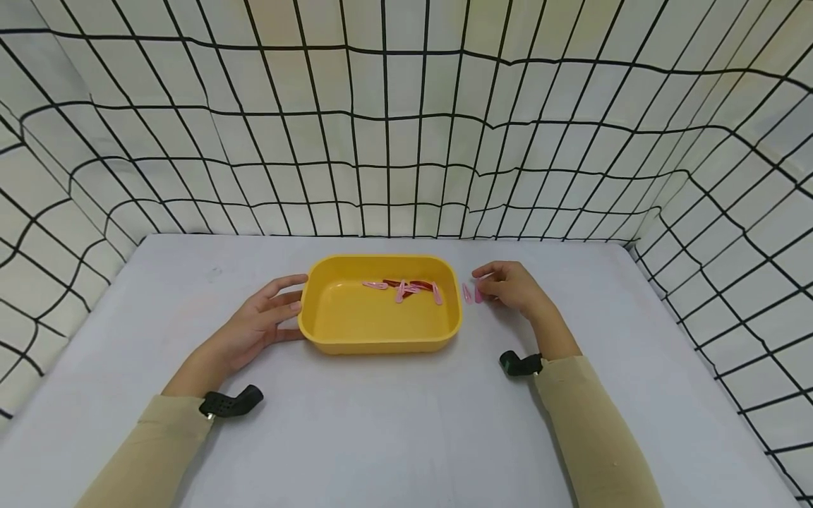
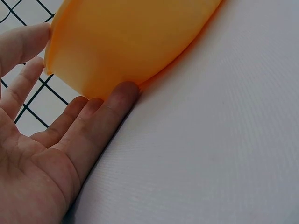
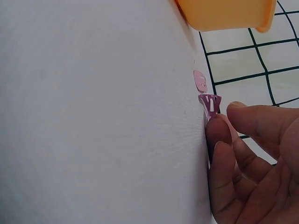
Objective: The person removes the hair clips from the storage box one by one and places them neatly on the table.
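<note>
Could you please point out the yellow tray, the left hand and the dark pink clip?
Yellow tray [image 1: 349, 321], head view: bare inside floor.
Left hand [image 2: 56, 163], left wrist view: palm.
Dark pink clip [image 3: 216, 101], right wrist view: wide end.

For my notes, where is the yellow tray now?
In the head view, the yellow tray sits centrally between the left hand, touching its left end, and the right hand.
</note>
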A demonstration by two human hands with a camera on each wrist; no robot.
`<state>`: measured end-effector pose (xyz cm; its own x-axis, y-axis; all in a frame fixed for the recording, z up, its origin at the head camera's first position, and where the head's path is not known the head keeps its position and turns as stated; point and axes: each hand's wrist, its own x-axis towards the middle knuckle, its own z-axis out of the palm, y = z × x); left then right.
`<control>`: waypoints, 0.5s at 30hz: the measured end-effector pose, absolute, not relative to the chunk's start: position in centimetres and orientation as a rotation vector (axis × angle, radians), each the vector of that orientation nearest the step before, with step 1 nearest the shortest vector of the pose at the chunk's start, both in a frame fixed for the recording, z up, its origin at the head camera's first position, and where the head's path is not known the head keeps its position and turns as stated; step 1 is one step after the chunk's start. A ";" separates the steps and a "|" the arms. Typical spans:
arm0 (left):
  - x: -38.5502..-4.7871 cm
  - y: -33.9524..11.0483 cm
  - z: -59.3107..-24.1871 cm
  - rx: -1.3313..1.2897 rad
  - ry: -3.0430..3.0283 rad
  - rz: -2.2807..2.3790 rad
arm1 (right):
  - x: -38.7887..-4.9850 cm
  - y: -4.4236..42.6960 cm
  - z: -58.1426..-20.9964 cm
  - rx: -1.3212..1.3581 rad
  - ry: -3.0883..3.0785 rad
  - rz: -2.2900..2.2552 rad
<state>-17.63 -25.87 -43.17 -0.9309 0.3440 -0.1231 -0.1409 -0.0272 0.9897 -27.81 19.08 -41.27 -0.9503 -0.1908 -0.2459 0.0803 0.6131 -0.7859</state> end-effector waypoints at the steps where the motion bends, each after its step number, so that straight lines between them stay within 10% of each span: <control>1: -17.7 -25.9 -43.2 0.214 1.921 2.024 | -27.8 19.1 -41.3 -0.088 2.537 -1.254; 15: -17.8 -25.9 -43.3 0.212 1.926 2.019 | -27.6 18.8 -40.0 -0.112 2.392 -1.485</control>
<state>-17.77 -25.95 -43.29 -0.9306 0.3441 -0.1251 -0.1412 -0.0222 0.9897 -27.62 18.83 -40.04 -0.9448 -0.2334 -0.2298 0.1024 0.4559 -0.8841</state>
